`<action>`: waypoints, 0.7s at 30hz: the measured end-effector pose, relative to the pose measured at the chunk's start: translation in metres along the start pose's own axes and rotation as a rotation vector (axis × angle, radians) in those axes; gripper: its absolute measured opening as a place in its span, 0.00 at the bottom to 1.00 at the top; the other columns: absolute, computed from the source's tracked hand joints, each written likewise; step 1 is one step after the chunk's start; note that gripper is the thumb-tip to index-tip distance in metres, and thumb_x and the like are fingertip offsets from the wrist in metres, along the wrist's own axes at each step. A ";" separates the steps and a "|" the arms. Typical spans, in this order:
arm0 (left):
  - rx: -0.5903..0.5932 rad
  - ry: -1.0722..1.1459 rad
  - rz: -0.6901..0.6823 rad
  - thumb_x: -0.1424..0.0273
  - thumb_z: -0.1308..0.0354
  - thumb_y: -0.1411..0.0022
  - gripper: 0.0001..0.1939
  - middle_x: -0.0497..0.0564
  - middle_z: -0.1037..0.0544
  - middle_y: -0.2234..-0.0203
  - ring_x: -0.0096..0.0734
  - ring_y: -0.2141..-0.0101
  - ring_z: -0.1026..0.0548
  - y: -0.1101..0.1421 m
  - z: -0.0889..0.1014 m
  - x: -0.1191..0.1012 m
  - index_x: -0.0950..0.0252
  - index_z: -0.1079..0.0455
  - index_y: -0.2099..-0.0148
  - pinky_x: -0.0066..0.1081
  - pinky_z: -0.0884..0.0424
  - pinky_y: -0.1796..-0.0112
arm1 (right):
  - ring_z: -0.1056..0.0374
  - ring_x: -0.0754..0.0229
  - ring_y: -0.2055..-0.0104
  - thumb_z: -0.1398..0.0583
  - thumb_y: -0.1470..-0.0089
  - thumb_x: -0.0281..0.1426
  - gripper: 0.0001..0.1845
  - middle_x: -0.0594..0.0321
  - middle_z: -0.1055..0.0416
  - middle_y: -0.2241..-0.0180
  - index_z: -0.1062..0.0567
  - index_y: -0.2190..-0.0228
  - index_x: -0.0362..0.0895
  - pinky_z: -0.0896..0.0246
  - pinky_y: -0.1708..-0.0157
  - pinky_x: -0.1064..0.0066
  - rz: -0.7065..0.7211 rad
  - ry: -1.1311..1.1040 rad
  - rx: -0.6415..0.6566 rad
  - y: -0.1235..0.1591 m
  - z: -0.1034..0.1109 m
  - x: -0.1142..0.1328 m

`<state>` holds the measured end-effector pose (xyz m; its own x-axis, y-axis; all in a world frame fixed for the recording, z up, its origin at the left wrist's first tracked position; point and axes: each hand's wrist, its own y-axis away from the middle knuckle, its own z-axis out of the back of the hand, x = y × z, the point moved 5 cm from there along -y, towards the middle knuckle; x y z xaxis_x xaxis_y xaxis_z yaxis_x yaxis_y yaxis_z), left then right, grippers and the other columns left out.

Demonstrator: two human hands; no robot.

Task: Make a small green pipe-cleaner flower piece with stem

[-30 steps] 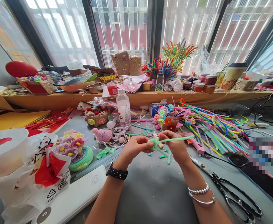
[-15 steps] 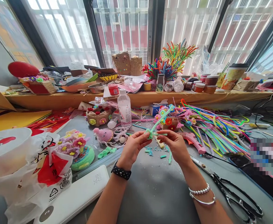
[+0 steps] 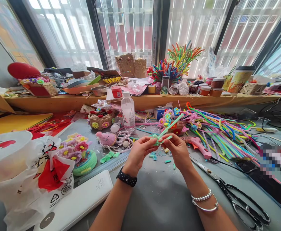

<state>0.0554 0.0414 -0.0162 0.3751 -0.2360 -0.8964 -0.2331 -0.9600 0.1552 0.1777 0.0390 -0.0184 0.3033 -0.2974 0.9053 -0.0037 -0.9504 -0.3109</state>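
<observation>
My left hand (image 3: 140, 150) pinches the bunched, looped end of a light green pipe cleaner (image 3: 171, 125) above the middle of the table. My right hand (image 3: 177, 150) is closed on the same piece from the other side, its thumb and forefinger close to the left fingertips. One long end of the pipe cleaner sticks up to the right, and a shorter end pokes out over the right fingers. Fingers partly hide the looped part. Beneath the hands lie small blue-green clippings (image 3: 153, 156).
Black-handled scissors (image 3: 236, 195) and a pink glue gun (image 3: 199, 146) with a cord lie at right, before a heap of pipe cleaners (image 3: 227, 138). At left are a white power bank (image 3: 82, 202), a plastic bag (image 3: 56, 173) and a flower-topped ornament (image 3: 85, 160). A bottle (image 3: 128, 112) stands behind.
The long green end has tipped further over to the right. My right hand has moved slightly left, nearer my left fingers, and its wrist has shifted a little.
</observation>
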 end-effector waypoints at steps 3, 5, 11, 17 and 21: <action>0.015 -0.017 -0.014 0.71 0.38 0.58 0.09 0.47 0.29 0.79 0.21 0.77 0.30 0.000 -0.002 0.001 0.70 0.33 0.74 0.23 0.32 0.70 | 0.41 0.70 0.79 0.39 0.60 0.34 0.11 0.67 0.34 0.78 0.34 0.75 0.42 0.44 0.77 0.77 0.005 0.000 -0.026 -0.001 0.001 -0.001; 0.013 -0.030 -0.024 0.71 0.38 0.58 0.09 0.47 0.29 0.79 0.21 0.76 0.30 0.000 -0.002 0.001 0.70 0.33 0.74 0.23 0.32 0.70 | 0.41 0.70 0.80 0.39 0.60 0.34 0.12 0.68 0.35 0.80 0.36 0.74 0.42 0.45 0.78 0.77 0.012 -0.011 -0.047 -0.001 0.002 -0.002; -0.018 -0.028 -0.063 0.71 0.38 0.59 0.11 0.50 0.27 0.75 0.24 0.73 0.29 0.000 -0.001 -0.001 0.70 0.33 0.71 0.25 0.32 0.68 | 0.38 0.67 0.75 0.40 0.59 0.33 0.09 0.65 0.32 0.76 0.34 0.75 0.42 0.41 0.73 0.74 0.079 0.064 -0.076 0.001 0.002 0.003; -0.060 -0.044 -0.086 0.71 0.37 0.59 0.12 0.50 0.27 0.75 0.26 0.72 0.28 0.000 0.001 -0.002 0.70 0.35 0.71 0.29 0.31 0.66 | 0.35 0.64 0.70 0.42 0.56 0.32 0.09 0.62 0.31 0.71 0.30 0.70 0.43 0.39 0.71 0.73 0.143 0.264 -0.126 0.003 0.004 0.005; -0.097 -0.052 -0.098 0.71 0.37 0.60 0.11 0.48 0.28 0.78 0.25 0.74 0.29 0.000 0.002 -0.003 0.70 0.35 0.73 0.29 0.31 0.67 | 0.35 0.63 0.70 0.43 0.54 0.32 0.08 0.62 0.31 0.70 0.29 0.69 0.43 0.39 0.68 0.72 0.254 0.486 -0.166 0.007 0.004 0.012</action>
<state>0.0530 0.0424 -0.0143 0.3442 -0.1347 -0.9292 -0.1086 -0.9887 0.1032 0.1847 0.0291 -0.0109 -0.1999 -0.4885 0.8493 -0.1810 -0.8335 -0.5220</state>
